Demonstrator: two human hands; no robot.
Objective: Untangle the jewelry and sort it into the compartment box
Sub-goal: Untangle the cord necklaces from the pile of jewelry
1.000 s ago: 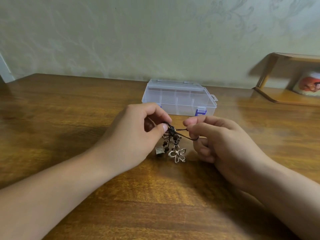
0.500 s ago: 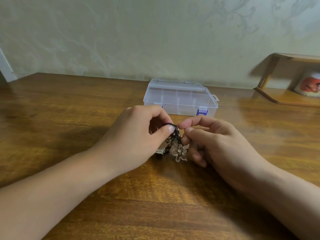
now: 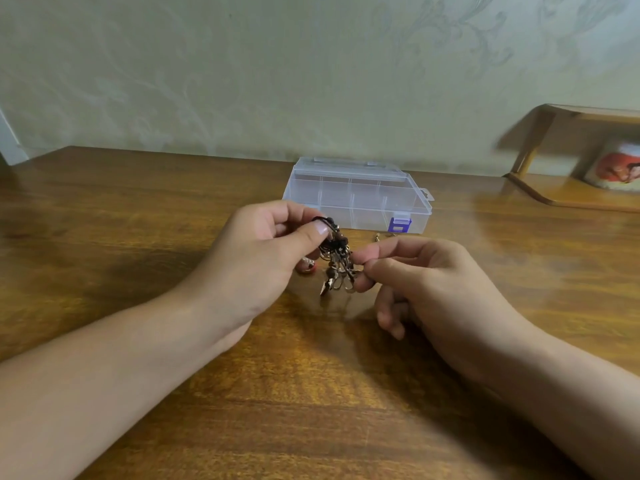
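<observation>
A tangled bunch of jewelry [image 3: 337,263], dark cord with beads and metal charms, hangs between my hands just above the wooden table [image 3: 138,209]. My left hand [image 3: 263,258] pinches the dark cord at the top of the bunch between thumb and fingers. My right hand [image 3: 415,282] pinches the lower metal part of the bunch from the right. A clear plastic compartment box [image 3: 356,195] with a purple latch stands shut behind the hands. A small red and silver piece [image 3: 307,266] lies on the table under my left hand.
A small metal piece [image 3: 381,236] lies on the table in front of the box. A wooden shelf [image 3: 568,161] with a printed mug [image 3: 616,168] stands at the back right. A wall runs along the table's far edge.
My left hand has lifted the bunch a little, and it now hangs turned and stretched. My right hand has shifted its pinch lower on the bunch. The red and silver piece has come into sight.
</observation>
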